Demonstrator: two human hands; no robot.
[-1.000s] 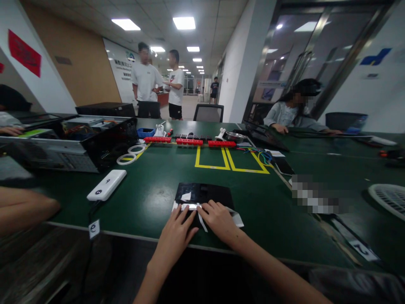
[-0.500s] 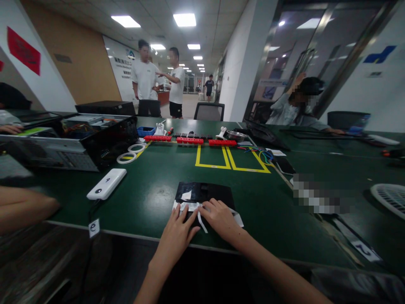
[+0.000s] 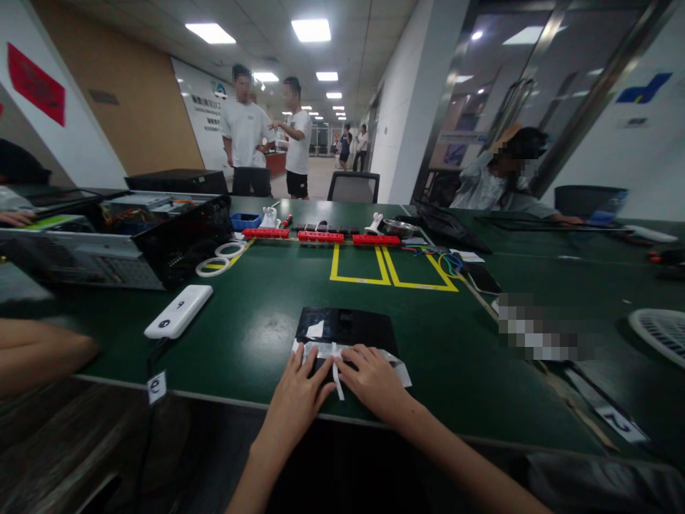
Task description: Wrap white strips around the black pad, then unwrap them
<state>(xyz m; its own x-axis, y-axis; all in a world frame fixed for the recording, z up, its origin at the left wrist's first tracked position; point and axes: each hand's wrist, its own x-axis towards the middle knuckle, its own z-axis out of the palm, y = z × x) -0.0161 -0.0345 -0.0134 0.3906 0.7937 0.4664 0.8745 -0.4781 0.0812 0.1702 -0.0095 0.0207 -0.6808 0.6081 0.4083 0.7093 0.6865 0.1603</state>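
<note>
A flat, glossy black panel (image 3: 369,328) lies near the table's front edge, a slot-like recess at its top middle. Across its near half runs a pale, silvery-white sheet or band (image 3: 398,363), partly covered by my fingers. A narrow white strip (image 3: 338,382) crosses it and hangs toward me between my hands. My left hand (image 3: 300,385) rests on the panel's left side, fingers spread over the band. On the right, my right hand (image 3: 377,380) lies with stretched fingers on the band, its thumb side close to the strip. What lies beneath both palms is hidden.
An open computer case (image 3: 144,243) stands at left, with two white rings (image 3: 212,267) beside it. A white power bank (image 3: 179,312) with a cable lies nearer. Red organizer strips (image 3: 321,237) line the back, beyond yellow tape outlines (image 3: 361,280). Another person's forearm (image 3: 46,353) rests at far left.
The narrow strip's loose end has swung left and now hangs straighter. My right hand has shifted slightly toward me, its fingers flatter. My left hand stays nearly in place.
</note>
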